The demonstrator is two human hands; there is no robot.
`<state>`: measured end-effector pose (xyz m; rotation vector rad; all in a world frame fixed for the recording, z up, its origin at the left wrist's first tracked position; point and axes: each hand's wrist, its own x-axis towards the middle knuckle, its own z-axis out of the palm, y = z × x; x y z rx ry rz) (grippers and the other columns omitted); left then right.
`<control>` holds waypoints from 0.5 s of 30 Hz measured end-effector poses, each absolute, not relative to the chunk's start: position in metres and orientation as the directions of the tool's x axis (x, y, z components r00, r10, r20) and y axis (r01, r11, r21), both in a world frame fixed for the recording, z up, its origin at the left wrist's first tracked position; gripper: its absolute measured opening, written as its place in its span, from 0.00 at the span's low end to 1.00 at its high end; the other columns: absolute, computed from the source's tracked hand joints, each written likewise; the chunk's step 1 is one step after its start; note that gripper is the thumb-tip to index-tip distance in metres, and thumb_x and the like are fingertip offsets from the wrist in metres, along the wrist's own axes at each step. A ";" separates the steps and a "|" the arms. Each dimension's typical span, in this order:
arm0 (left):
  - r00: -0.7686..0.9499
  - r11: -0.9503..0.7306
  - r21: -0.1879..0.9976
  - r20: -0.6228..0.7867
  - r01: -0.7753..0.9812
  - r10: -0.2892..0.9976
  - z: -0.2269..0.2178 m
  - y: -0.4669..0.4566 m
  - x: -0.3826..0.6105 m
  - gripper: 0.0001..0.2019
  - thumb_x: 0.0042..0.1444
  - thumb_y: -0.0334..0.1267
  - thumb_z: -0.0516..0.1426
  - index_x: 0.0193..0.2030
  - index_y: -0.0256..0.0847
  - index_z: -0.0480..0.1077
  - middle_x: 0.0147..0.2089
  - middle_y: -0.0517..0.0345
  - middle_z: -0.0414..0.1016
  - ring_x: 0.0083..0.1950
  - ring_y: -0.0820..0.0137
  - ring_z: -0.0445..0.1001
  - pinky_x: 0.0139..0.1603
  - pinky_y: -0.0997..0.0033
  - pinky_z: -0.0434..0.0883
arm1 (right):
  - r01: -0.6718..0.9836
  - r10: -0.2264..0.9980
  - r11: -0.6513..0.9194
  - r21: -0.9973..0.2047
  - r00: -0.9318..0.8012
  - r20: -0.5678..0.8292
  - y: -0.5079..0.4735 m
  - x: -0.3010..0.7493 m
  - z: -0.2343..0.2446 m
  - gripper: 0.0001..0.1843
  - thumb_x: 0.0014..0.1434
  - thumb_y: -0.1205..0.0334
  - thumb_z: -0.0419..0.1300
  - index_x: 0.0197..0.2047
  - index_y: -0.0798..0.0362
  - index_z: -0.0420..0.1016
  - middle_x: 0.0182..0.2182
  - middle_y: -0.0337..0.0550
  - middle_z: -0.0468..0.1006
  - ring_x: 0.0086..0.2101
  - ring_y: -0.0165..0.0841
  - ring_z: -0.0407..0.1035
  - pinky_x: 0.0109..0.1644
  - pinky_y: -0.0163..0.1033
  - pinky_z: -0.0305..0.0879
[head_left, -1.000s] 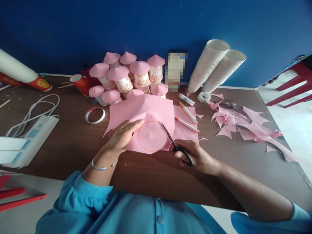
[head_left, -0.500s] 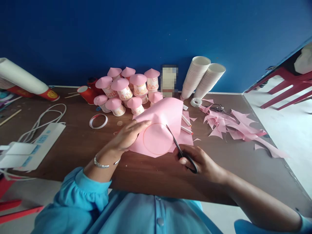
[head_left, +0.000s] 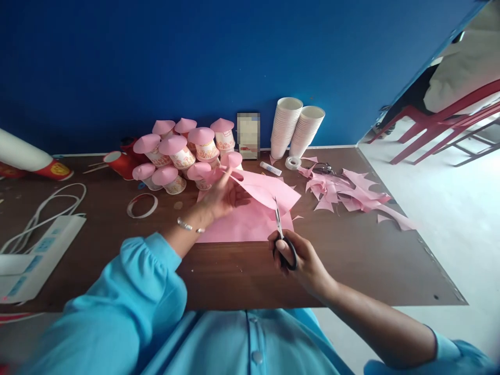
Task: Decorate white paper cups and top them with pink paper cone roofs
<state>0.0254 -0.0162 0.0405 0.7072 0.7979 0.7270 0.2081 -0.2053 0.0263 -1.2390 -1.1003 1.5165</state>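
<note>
Left hand [head_left: 222,195] pinches raised pink paper sheet [head_left: 269,190]; right hand [head_left: 300,258], at five o'clock, grips black-handled scissors [head_left: 279,226]; print on paper cups [head_left: 205,149] illegible.

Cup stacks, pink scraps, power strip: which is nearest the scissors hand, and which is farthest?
1. pink scraps, beyond the right hand, to its right.
2. cup stacks, at the back, middle.
3. power strip, far left.

Back of surface [head_left: 351,260]: pink-capped cups [head_left: 187,151], two white cup stacks [head_left: 297,127], tape roll [head_left: 292,163]. Right: pink scraps [head_left: 351,190]. Left: power strip [head_left: 35,258], tape ring [head_left: 142,205]. Blue wall [head_left: 156,62] behind.
</note>
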 end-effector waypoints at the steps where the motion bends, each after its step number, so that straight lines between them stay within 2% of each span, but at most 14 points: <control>1: 0.502 0.606 0.723 -0.409 -0.332 0.762 0.031 -0.027 0.021 0.26 0.70 0.59 0.51 0.38 0.36 0.75 0.32 0.51 0.82 0.34 0.64 0.83 0.37 0.64 0.81 | -0.091 0.964 -0.247 -0.965 -0.122 -0.235 -0.204 0.206 0.023 0.28 0.65 0.33 0.58 0.43 0.53 0.69 0.22 0.32 0.70 0.19 0.25 0.60 0.23 0.33 0.58; 4: 0.521 0.621 0.684 -0.395 -0.382 0.756 0.014 -0.069 0.010 0.34 0.66 0.69 0.48 0.49 0.37 0.75 0.43 0.46 0.84 0.41 0.60 0.84 0.42 0.57 0.82 | -0.070 0.959 -0.267 -0.961 -0.119 -0.258 -0.202 0.202 0.016 0.29 0.64 0.31 0.59 0.41 0.53 0.69 0.21 0.32 0.70 0.18 0.25 0.60 0.23 0.33 0.58; 7: 0.538 0.528 0.772 -0.293 -0.355 0.790 0.012 -0.106 0.009 0.42 0.52 0.78 0.55 0.54 0.38 0.74 0.49 0.44 0.83 0.48 0.56 0.83 0.43 0.61 0.81 | -0.014 0.952 -0.276 -0.961 -0.138 -0.272 -0.203 0.199 0.013 0.28 0.64 0.32 0.59 0.38 0.52 0.68 0.20 0.32 0.69 0.18 0.25 0.59 0.23 0.32 0.57; 10: 0.484 0.433 0.838 -0.242 -0.332 0.841 0.013 -0.121 0.012 0.32 0.55 0.67 0.63 0.52 0.39 0.73 0.46 0.48 0.81 0.45 0.61 0.82 0.42 0.65 0.80 | 0.044 0.946 -0.278 -0.960 -0.162 -0.281 -0.204 0.198 0.012 0.25 0.65 0.36 0.60 0.39 0.52 0.69 0.21 0.31 0.69 0.19 0.25 0.59 0.24 0.32 0.57; 12: 0.421 0.370 0.867 -0.215 -0.333 0.881 0.014 -0.124 0.011 0.25 0.60 0.59 0.64 0.52 0.40 0.72 0.44 0.51 0.80 0.42 0.64 0.82 0.40 0.67 0.79 | 0.092 0.948 -0.258 -0.962 -0.167 -0.271 -0.204 0.198 0.014 0.22 0.65 0.40 0.62 0.40 0.52 0.70 0.21 0.31 0.69 0.21 0.25 0.60 0.25 0.32 0.58; 15: 0.385 0.273 0.903 -0.134 -0.333 0.913 0.017 -0.125 0.008 0.26 0.61 0.59 0.63 0.56 0.42 0.71 0.48 0.50 0.79 0.42 0.64 0.82 0.39 0.68 0.78 | 0.172 0.958 -0.204 -0.964 -0.169 -0.233 -0.203 0.199 0.017 0.18 0.66 0.45 0.63 0.40 0.52 0.71 0.22 0.31 0.69 0.23 0.25 0.60 0.28 0.32 0.59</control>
